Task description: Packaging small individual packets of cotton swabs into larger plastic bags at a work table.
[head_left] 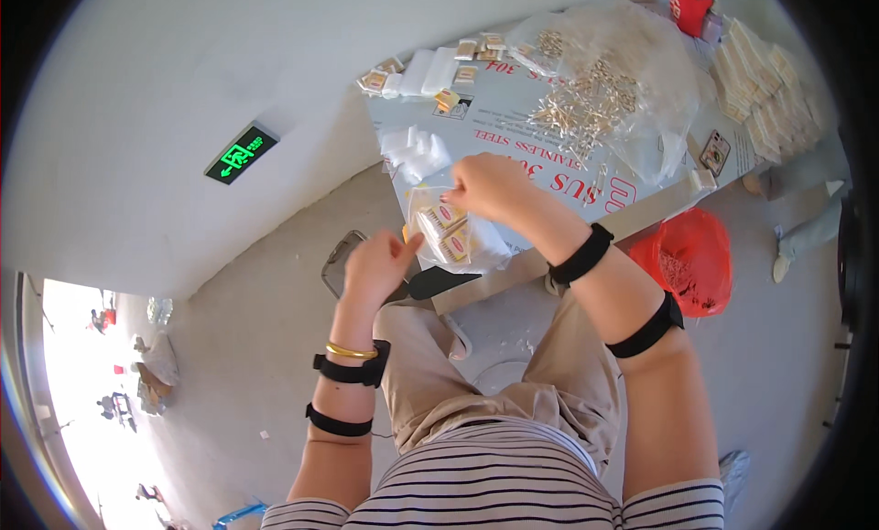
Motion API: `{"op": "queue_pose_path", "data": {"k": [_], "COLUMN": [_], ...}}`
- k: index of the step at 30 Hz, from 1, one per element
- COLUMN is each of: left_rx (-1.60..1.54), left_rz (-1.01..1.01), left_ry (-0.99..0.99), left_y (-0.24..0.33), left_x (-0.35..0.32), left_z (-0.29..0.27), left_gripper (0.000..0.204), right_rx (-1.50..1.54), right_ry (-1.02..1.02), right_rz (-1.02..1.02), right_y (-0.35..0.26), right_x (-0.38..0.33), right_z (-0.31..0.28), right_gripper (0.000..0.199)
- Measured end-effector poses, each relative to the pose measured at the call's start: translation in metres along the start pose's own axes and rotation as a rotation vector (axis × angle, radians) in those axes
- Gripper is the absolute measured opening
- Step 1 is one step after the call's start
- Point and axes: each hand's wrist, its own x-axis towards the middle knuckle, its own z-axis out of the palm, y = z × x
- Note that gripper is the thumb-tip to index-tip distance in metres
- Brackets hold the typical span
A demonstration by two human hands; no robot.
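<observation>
A clear plastic bag (486, 247) with small yellow-labelled packs of cotton swabs (451, 241) inside lies at the table's near left corner. My left hand (374, 266) is closed at the bag's left side, thumb and fingers pinching its edge. At the bag's upper edge, my right hand (487, 189) has its fingers curled in and gripping the film. The fingertips of both hands are partly hidden. Just beyond the bag sits a bunch of folded clear plastic bags (417, 153).
Loose cotton swabs (586, 109) spill from a large clear bag (668, 118) on the table. Stacked swab packs (755, 81) and a phone (715, 152) are at the right. More packs (377, 78) line the far left. A red bag-lined bin (682, 263) stands beside the table.
</observation>
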Motion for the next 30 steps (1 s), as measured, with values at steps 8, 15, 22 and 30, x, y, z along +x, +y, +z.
{"op": "queue_pose_path", "data": {"k": [8,15,22,30], "left_rx": [-0.237,-0.502,-0.739,-1.305], "left_rz": [0.227,0.259,0.433,0.135], "left_ry": [0.172,0.192,0.189,0.483], "left_y": [0.01,0.01,0.062,0.026], "left_x": [-0.003,0.002,0.013,-0.008], "left_z": [0.047,0.049,0.068,0.146], "left_gripper": [0.024,0.021,0.02,0.024], "right_rx": [-0.203,-0.216,-0.21,0.052], "right_ry": [-0.382,-0.732,-0.779,-0.755], "right_rz": [-0.111,-0.062,-0.399,-0.317], "right_y": [-0.043,-0.031,0.131,0.03], "right_x": [0.027,0.053,0.067,0.044], "right_z": [0.05,0.065,0.091,0.047], "right_gripper": [0.029,0.028,0.025,0.051]}}
